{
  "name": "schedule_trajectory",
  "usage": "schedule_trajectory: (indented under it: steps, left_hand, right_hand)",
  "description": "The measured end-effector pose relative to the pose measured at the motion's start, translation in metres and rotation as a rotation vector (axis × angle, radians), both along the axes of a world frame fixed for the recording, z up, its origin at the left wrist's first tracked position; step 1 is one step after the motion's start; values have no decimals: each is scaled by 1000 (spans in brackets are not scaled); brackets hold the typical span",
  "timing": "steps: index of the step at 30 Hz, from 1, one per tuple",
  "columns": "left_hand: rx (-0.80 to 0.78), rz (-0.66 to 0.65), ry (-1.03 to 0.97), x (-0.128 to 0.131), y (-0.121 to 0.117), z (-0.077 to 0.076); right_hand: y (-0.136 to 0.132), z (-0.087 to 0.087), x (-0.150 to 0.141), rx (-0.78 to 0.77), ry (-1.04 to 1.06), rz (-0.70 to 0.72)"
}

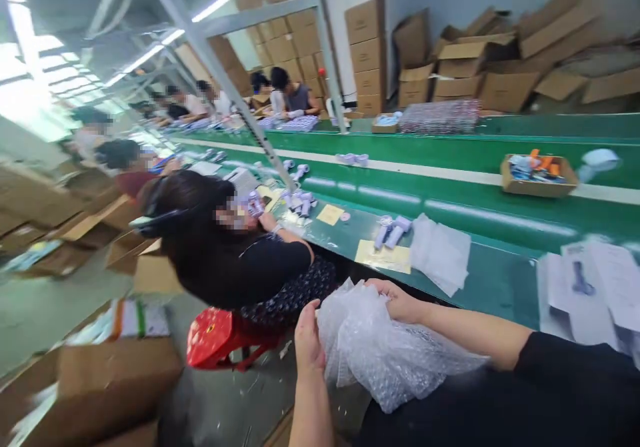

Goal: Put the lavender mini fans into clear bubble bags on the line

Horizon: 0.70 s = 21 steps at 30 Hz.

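Observation:
A crumpled bundle of clear bubble wrap point(380, 347) is between my hands, in front of my body and off the table's near edge. My left hand point(309, 339) grips its left side, with the thumb up and the other fingers partly hidden behind the plastic. On the far side of the bundle, my right hand point(397, 301) is closed on its upper edge. Flat bubble wrap bags point(440, 253) lie on the green table point(505, 280) beyond my right arm. Left of them, small lilac devices point(395, 231) rest by a yellow paper sheet point(383, 257).
A co-worker point(240, 253) sits close on my left, near a red stool point(210, 340). Across the table runs a green conveyor belt point(450, 213) carrying a small carton point(537, 180). Printed white sheets point(590, 293) lie at right. Open cartons point(115, 373) stand on the floor.

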<state>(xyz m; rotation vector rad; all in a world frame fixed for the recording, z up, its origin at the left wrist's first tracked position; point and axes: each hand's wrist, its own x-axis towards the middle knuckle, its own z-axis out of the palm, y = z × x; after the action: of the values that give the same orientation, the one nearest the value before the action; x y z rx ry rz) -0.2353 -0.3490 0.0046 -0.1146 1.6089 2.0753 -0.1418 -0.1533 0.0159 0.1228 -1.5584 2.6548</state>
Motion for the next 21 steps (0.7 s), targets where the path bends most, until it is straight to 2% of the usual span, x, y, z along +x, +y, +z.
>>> schedule_trajectory:
  steps: [2,5,7,9,10,12,15,18,21]
  left_hand:
    - [203,-251,-149,4,25,-19]
    - [438,-667,-283,15,63,-27]
    - [457,-869,-227,26,96,-24]
    - [369,-1015,-84,45,138,-21]
    - [299,-1056,-15,57,162,-21]
    - [169,-1043,56,83,211,-24]
    - [12,-971,25,104,278,-35]
    - [-120,-1004,16,91,326,-50]
    - [-174,-1033,127,69,359,-61]
  right_hand:
    - [14,-13,11,-39,-63,-159]
    - [52,-27,33,-12,-137,-444]
    - [83,-34,52,99,-153,-631]
    - [111,-42,74,256,-177,-797]
    - [122,-47,84,316,-203,-876]
    - [144,-57,100,370,-281,-1047]
    - [177,-73,115,278,-380,-1234]
    - [217,-87,117,142,-420,-1210]
    - [258,-105,110,108,-458,-1128]
